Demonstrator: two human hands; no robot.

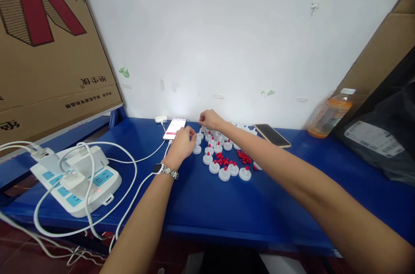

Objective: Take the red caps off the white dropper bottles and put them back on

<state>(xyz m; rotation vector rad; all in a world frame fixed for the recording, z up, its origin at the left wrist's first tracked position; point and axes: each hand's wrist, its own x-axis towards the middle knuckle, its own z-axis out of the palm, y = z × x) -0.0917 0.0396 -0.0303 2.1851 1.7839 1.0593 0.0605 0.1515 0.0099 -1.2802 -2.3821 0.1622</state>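
Observation:
White round nozzle caps (224,174), many topped with a small red tip, stand in a cluster on the blue table. Loose red tips (244,157) lie in two small piles among them. At the cluster's left edge is my left hand (184,142), fingers curled together beside a white cap (196,149); what they hold, if anything, is hidden. My right hand (210,119) is over the far side of the cluster near the wall. Its fingers are pinched together, and anything between them is too small to make out. My right forearm covers part of the caps.
A lit phone (175,128) lies by my left hand, a dark phone (272,135) behind my right arm. On the left is a white power strip (76,179) with looping cables. An orange drink bottle (330,113) leans at the right, beside a black bag (382,131).

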